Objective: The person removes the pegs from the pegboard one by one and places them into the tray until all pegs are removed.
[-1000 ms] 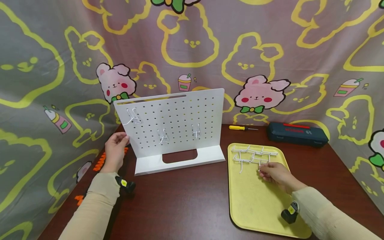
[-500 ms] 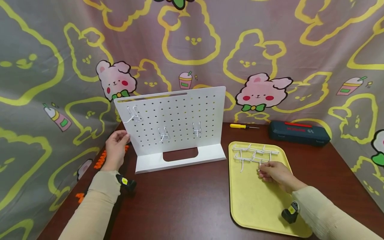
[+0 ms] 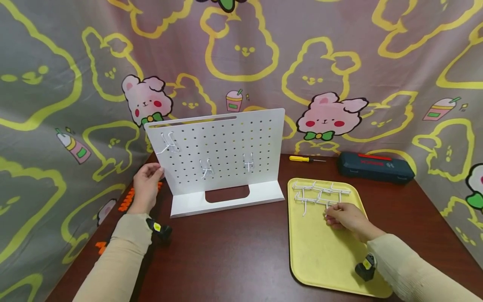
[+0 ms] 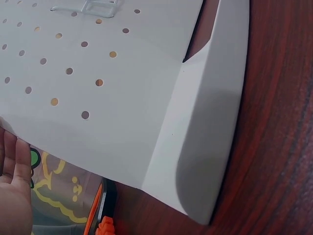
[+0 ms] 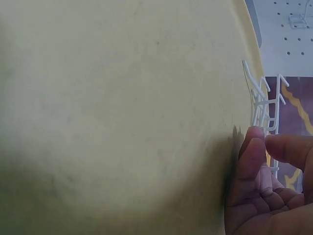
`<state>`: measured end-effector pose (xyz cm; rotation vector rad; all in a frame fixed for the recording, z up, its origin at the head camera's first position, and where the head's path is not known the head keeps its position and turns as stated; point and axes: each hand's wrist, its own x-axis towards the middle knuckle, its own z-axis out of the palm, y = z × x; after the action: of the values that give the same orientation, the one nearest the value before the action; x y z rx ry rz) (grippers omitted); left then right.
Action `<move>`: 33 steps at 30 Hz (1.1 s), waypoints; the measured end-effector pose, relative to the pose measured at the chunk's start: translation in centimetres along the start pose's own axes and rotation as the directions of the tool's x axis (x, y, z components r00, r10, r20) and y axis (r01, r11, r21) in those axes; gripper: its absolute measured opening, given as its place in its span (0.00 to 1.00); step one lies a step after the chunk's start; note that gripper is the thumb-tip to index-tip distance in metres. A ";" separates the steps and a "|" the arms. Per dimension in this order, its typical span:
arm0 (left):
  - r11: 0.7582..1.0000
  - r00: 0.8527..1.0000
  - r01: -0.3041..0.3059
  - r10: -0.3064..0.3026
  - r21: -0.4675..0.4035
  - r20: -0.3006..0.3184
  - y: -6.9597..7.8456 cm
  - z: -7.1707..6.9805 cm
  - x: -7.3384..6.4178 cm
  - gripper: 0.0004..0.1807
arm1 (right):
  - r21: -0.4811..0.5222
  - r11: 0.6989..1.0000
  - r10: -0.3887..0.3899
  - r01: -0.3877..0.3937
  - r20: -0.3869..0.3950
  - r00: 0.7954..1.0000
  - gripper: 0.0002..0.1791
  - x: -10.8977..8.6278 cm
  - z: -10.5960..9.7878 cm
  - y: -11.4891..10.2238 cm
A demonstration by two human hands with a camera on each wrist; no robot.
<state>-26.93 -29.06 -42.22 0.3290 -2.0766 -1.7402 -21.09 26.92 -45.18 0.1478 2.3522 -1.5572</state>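
A white pegboard (image 3: 226,180) stands on its folded base, with three white wire hooks, among them the upper-left hook (image 3: 169,142), mounted on its face. My left hand (image 3: 146,186) grips the board's left edge, the fingers partly hidden behind it; the left wrist view shows only part of the hand (image 4: 14,186) at that edge. Over a yellow tray (image 3: 320,260), my right hand (image 3: 349,220) pinches a white wire hook between thumb and fingertips. Several more hooks (image 3: 318,197) lie grouped at the tray's far end. From the right wrist, white hook prongs (image 5: 266,103) show just beyond the fingertips (image 5: 252,152).
A yellow-handled screwdriver (image 3: 299,159) and a dark blue case (image 3: 375,167) with a red stripe lie at the back right. Orange toothed pieces (image 3: 127,201) sit along the left side behind my left arm. A patterned curtain (image 3: 241,63) encloses the table.
The view has tilted and shifted very slightly. Both hands keep their places, the left at the board's edge and the right at the hook on the tray.
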 end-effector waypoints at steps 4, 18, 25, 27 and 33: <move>1.000 1.000 0.007 -0.007 0.014 -0.003 0.0 0.0 0.1 0.11 | -0.021 1.000 -0.003 0.003 -0.005 1.000 0.12 -0.1 0.0 -0.2; 1.000 1.000 0.001 -0.001 0.009 -0.012 0.0 0.1 0.1 0.10 | 0.013 0.991 -0.131 0.130 0.046 0.990 0.16 -0.2 1.4 -3.8; 1.000 1.000 0.005 -0.004 0.020 -0.022 0.2 -0.2 0.0 0.11 | 0.169 0.973 -0.181 0.157 0.137 0.974 0.16 1.7 4.6 -9.0; 1.000 1.000 0.008 -0.007 0.022 -0.018 0.3 -0.2 -0.1 0.11 | 0.206 0.965 -0.200 0.166 0.162 0.966 0.15 2.2 5.8 -10.5; 1.000 1.000 0.013 -0.012 0.019 -0.005 0.2 -0.1 -0.2 0.11 | 0.265 0.942 -0.266 0.204 0.224 0.938 0.15 3.4 9.7 -14.4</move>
<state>-26.71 -29.02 -42.02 0.3522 -2.0930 -1.7262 -26.07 11.98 -37.05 -0.2812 2.0359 -1.8447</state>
